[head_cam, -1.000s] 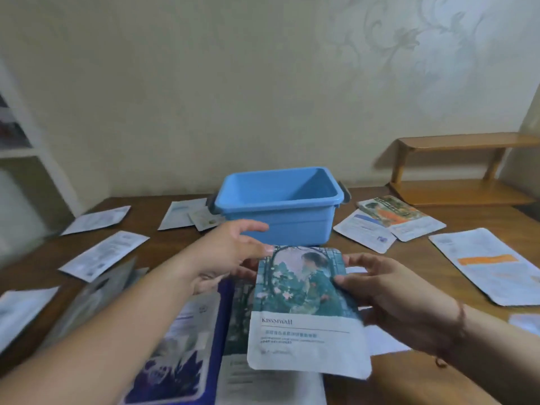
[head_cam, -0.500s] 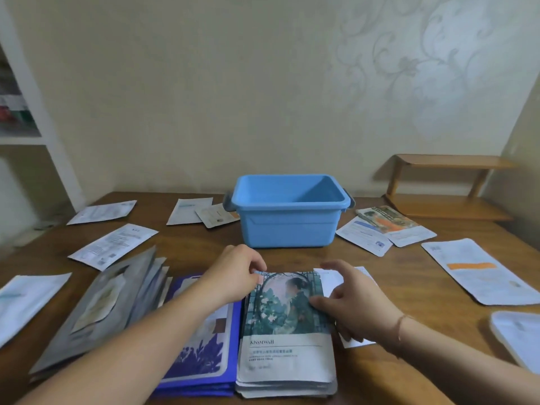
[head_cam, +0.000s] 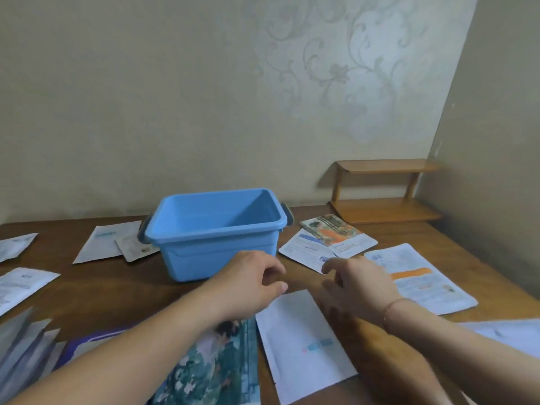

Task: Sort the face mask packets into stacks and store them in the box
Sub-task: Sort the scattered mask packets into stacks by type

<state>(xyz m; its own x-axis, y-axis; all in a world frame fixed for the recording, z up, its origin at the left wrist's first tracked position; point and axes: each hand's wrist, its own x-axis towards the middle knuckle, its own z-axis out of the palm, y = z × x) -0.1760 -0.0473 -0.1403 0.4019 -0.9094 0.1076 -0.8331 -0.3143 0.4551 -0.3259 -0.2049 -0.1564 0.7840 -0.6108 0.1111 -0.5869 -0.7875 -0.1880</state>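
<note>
The blue box [head_cam: 216,232] stands toward the far edge of the tabletop [head_cam: 122,290], and nothing can be seen inside it, so the storing step is judged not yet begun. Sorting is judged to be partly done. At the near edge a green illustrated packet [head_cam: 216,363] is seen on top of what appears to be a stack, with a purple-blue packet [head_cam: 84,343] beside it toward the left edge and a fanned grey pile [head_cam: 20,343] at the near left corner. Many packets are left unsorted: a white packet [head_cam: 301,343] just right of the green one, a white packet with an orange band [head_cam: 420,279] toward the right edge, an orange and green packet [head_cam: 330,229] overlapping a white and blue packet [head_cam: 306,249] right of the box, two pale packets [head_cam: 105,241] left of the box, and more at the left edge.

Both hands are held above the tabletop in front of the box. The left hand [head_cam: 251,282] is seen with loosely curled fingers and nothing held. The right hand [head_cam: 356,285] is likewise relaxed and empty, its fingers reaching toward the white and blue packet without clearly touching it.

No writing can be read: print on the packets is blurred, and only coloured blocks and bands can be made out.
</note>
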